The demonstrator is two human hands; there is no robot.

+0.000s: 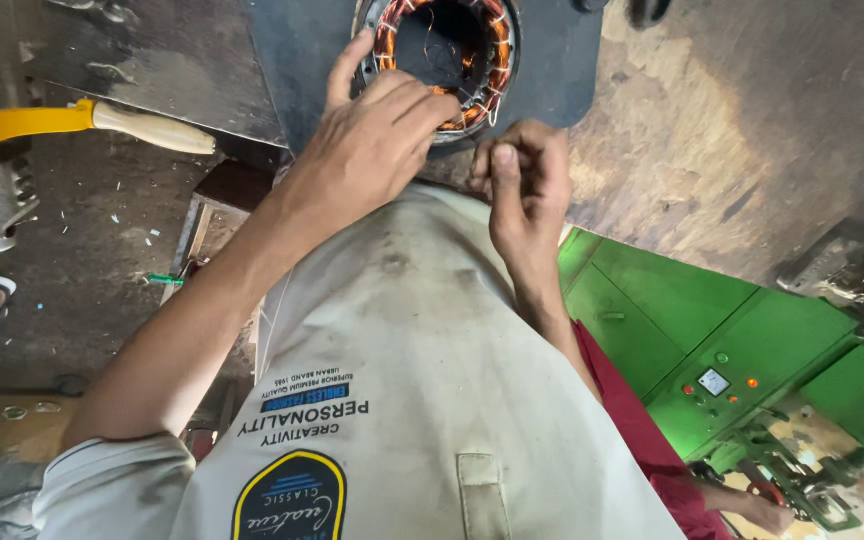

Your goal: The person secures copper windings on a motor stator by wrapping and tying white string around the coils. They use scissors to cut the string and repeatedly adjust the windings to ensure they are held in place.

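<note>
A round motor stator [449, 52] with copper wire windings sits on a dark mat [552, 70] at the top of the head view. My left hand [372, 140] rests on the stator's lower left rim, fingers spread over the copper coils. Just below the rim, my right hand [524, 185] has its thumb and fingers pinched together; whether a thin wire is between them cannot be seen. My pale shirt fills the lower middle of the view.
A mallet with a yellow and wooden handle [102, 122] lies at the left on a dark metal bench. A green machine [722, 360] with buttons and a small gauge stands at the lower right. Another person's hand and red sleeve [652, 440] are beside it.
</note>
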